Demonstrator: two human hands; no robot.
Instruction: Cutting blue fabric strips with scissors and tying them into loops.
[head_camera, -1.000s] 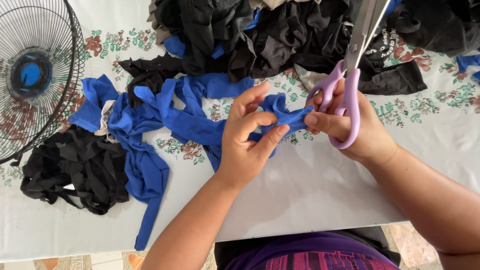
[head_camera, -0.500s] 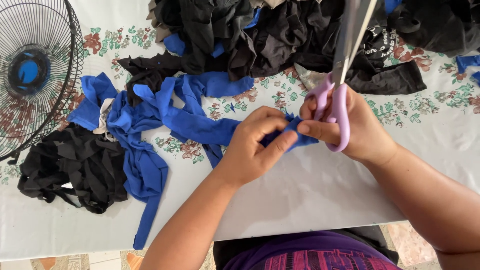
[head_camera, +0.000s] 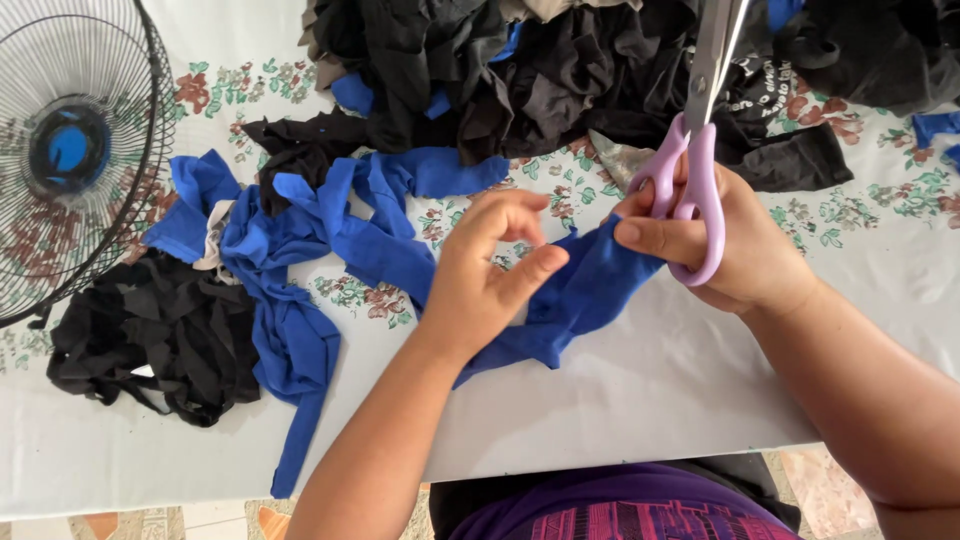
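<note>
Left hand (head_camera: 480, 275): fingers (head_camera: 515, 210) curled, thumb (head_camera: 535, 270) out toward them, loosely cupped over the blue fabric strip (head_camera: 585, 290). Can't tell if it actually pinches the cloth; the contact side is hidden behind the hand.

Right hand (head_camera: 735, 245): closed around the lilac scissors (head_camera: 695, 175), fingers through the handle loops, thumb tip pressing the strip's end against the hand. Blades point up and away (tips cut off by the top edge, so blade opening is unreadable).

Strip runs from the right thumb down-left under the left hand, across the white floral tablecloth (head_camera: 640, 390), and joins the tangle of blue cloth (head_camera: 300, 250) further left.

Around it: black scrap pile (head_camera: 560, 70) at the top, partly out of frame; smaller black heap (head_camera: 150, 340) at left; fan grille (head_camera: 70, 150) top-left, cropped.
</note>
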